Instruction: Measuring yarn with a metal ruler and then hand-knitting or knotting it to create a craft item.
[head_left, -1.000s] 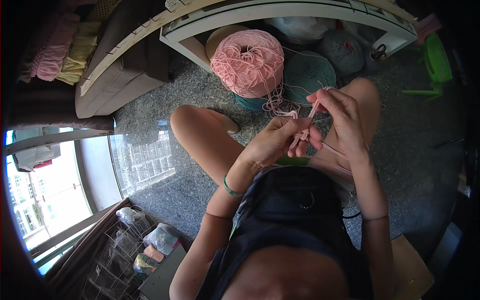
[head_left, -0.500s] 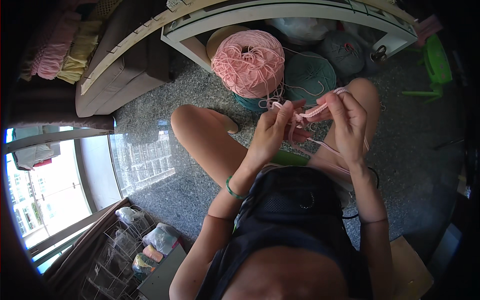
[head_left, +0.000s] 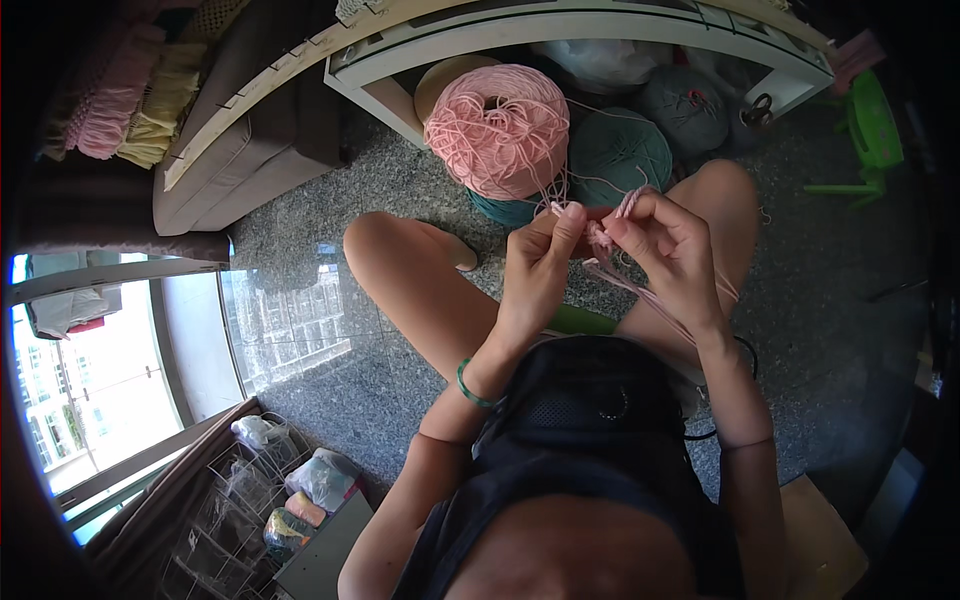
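Between my knees, pink cord [head_left: 600, 236] is gathered into a small knot held between both hands. My left hand [head_left: 541, 250], a green bangle on its wrist, pinches the cord with thumb and forefinger. My right hand [head_left: 668, 240] grips it from the other side, a twisted length looping over the bent forefinger. Loose strands of the cord trail from the knot past my right wrist. Just beyond my hands sits a large pink cord roll [head_left: 497, 130], with strands hanging down from it toward my left fingers. The inner fingertips are partly hidden behind the thumbs.
Teal cord rolls [head_left: 621, 155] and a grey cord roll [head_left: 684, 108] lie beyond my right hand. Scissors [head_left: 759, 108] hang by the white frame [head_left: 580, 45]. A green stool [head_left: 872, 130] stands far right, a brown sofa [head_left: 265, 140] far left. Wire baskets [head_left: 235, 500] are lower left.
My right hand has come closer to my left, its fingers bending more around the cord. The twisted length now stands up over the forefinger, and the trailing strands have drawn together.
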